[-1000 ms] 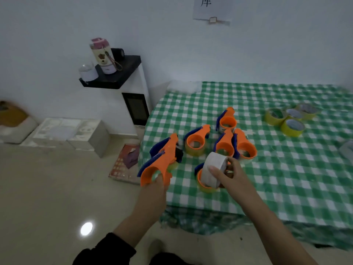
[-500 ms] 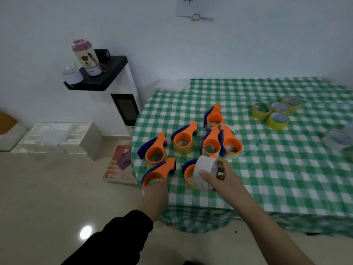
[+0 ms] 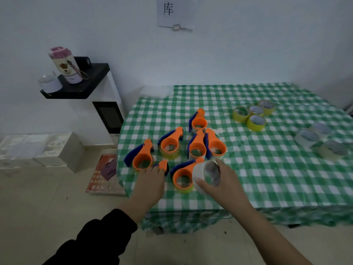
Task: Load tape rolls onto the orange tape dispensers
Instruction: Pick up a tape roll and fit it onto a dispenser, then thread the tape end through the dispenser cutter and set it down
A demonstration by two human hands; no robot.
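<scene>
1. Green-and-white checked cloth covers a table set against a plain white wall, its near edge hanging over a pale floor.
2. Six orange tape dispensers with blue blades cluster near the table's near-left corner.
3. The left hand, in a dark sleeve, lies over a seventh dispenser at the near-left edge. Only its orange tip shows, and whether the fingers grip it cannot be told.
4. The right hand grasps a white tape roll, fingers and thumb curled round its rim, just beside the nearest dispenser.
5. Four yellow tape rolls sit together towards the far-right corner. Clear tape rolls lie along the right edge.
6. A paper sign hangs on the wall.
7. Left of the table stands a white cabinet with a black top, carrying a pink-lidded bottle.
8. Pale boxes and a red packet lie on the floor.
</scene>
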